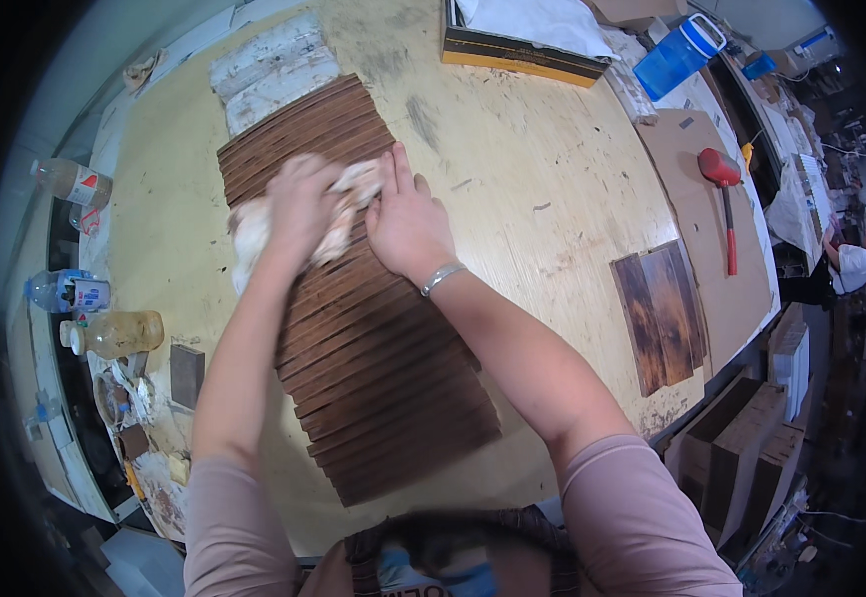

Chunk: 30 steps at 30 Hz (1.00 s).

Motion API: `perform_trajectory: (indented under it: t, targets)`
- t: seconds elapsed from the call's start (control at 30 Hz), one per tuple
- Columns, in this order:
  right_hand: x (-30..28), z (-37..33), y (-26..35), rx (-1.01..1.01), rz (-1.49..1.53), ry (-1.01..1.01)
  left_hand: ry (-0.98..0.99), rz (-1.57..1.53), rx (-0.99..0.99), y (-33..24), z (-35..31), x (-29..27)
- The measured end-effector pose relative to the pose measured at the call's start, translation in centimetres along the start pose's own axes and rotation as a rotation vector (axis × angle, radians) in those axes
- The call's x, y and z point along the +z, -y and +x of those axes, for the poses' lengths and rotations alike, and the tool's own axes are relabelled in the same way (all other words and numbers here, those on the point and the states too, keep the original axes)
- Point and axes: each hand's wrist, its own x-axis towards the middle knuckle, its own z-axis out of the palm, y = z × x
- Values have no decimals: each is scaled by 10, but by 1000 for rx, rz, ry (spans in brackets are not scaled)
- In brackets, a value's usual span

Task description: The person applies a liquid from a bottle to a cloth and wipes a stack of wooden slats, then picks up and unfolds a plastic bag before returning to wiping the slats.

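Observation:
A long row of dark brown wooden strips [383,368] lies side by side on the pale tabletop, running away from me. My left hand [303,204] is closed on a crumpled white cloth [335,239] with brownish stains, pressed onto the strips; the hand is slightly blurred. Part of the cloth hangs over the strips' left edge. Against the right edge of the row rests my right hand [411,224], its fingers stretched forward and holding nothing that I can see. A silvery bracelet [443,277] circles that wrist. Both hands cover some of the strips.
Whitish stained blocks [272,70] lie beyond the row. Several bottles and jars [119,333] line the left edge. At right are dark streaked boards [658,318], a red mallet [721,169] on cardboard and a blue jug [676,62]. A box [527,52] holds white cloth; a person [846,269] is far right.

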Motion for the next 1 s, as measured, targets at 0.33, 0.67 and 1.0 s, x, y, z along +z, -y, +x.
perform_trajectory:
  t: [0.33,0.67,1.0]
  targets:
    - [-4,2,-3,36,19,1,-26,61,37,20,-22,-20]
    - [-7,4,-1,62,97,59,34,68,5,8,-11,-18]
    - [-9,3,1,60,80,79,65,153,-56,-41,30,16]
